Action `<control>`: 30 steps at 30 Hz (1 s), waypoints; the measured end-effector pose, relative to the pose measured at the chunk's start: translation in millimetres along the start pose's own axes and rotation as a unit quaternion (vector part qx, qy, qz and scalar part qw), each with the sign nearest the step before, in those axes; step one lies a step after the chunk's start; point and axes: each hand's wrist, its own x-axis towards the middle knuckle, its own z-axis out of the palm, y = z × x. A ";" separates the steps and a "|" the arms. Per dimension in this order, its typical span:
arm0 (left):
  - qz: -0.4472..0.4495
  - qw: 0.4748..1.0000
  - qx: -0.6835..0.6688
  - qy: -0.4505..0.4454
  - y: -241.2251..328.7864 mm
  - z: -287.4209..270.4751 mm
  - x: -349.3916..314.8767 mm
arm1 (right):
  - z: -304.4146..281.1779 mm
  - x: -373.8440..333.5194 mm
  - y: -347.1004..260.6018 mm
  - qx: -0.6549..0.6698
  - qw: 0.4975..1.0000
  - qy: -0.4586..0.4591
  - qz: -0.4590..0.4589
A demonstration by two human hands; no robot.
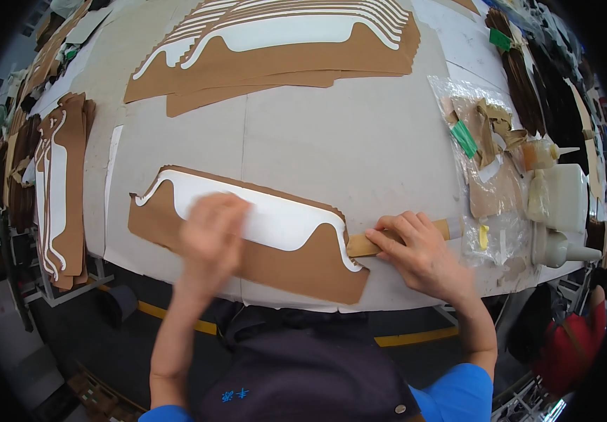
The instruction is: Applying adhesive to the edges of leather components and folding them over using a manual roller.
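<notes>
A brown leather-like sheet (pixel 282 270) lies tilted on the table in front of me, with a curved white piece (pixel 286 226) along its upper part. The sheet's far and right edges are folded and notched. Over the left part of the white piece is my left hand (pixel 213 235), smeared by motion, so its fingers are hard to read. At the right end of the sheet, my right hand (pixel 416 250) grips a flat tan tool (pixel 364 245). The tool's left end touches or nearly touches the folded edge, and its other end shows past my fingers.
Overlapping brown sheets with white pieces (pixel 275 35) lie at the far side. Another brown stack (pixel 71 190) rests at the left edge. Plastic bags with brown scraps (pixel 490 190), an amber squeeze bottle (pixel 539 154) and white bottles (pixel 564 197) stand at the right.
</notes>
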 end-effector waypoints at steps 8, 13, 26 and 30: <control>0.026 0.998 0.006 -0.056 68.5 62.6 -13.5 | 15.7 -3.4 -29.8 -0.065 0.995 0.061 0.039; 0.016 0.997 0.002 -0.078 68.6 59.7 -17.5 | 16.1 3.4 -26.8 -0.077 0.995 0.064 0.015; 0.021 0.996 0.014 -0.088 71.9 58.8 -26.7 | 15.9 15.3 -14.4 -0.095 0.994 0.059 -0.022; 0.019 0.995 0.013 -0.093 72.0 59.4 -26.8 | 12.4 23.2 -5.0 -0.090 0.994 0.043 -0.037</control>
